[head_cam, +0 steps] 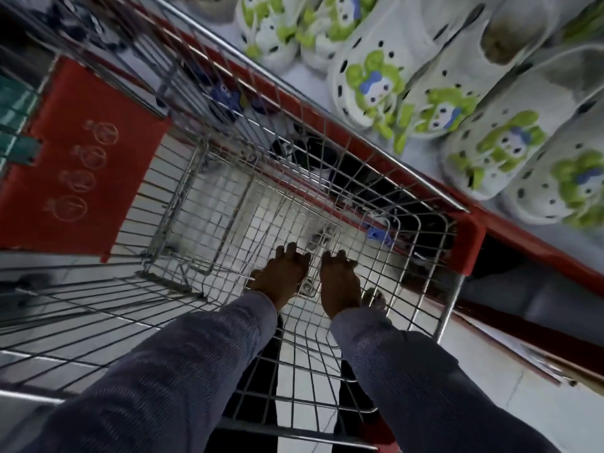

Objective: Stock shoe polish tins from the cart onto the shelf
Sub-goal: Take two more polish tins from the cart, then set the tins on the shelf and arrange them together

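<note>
Hands reach deep into the wire cart [327, 178] — left hand [281, 277] and right hand [340, 282] side by side, fingers curled around blurred tins [318, 253]; grip unclear. Shelf [539, 253] of clogs [376, 83] stands right.

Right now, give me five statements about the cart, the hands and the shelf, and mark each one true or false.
1. Both hands, left hand and right hand, are down inside the wire cart. True.
2. The shelf beside the cart holds black leather boots. False: it holds white clogs with green and blue cartoon figures.
3. The cart's child-seat flap is red. True.
4. The cart is piled high with boxes. False: the floor shows through most of its wire bottom; only something small lies between the hands.
5. The person's arms are bare. False: both wear blue-grey sleeves.
</note>
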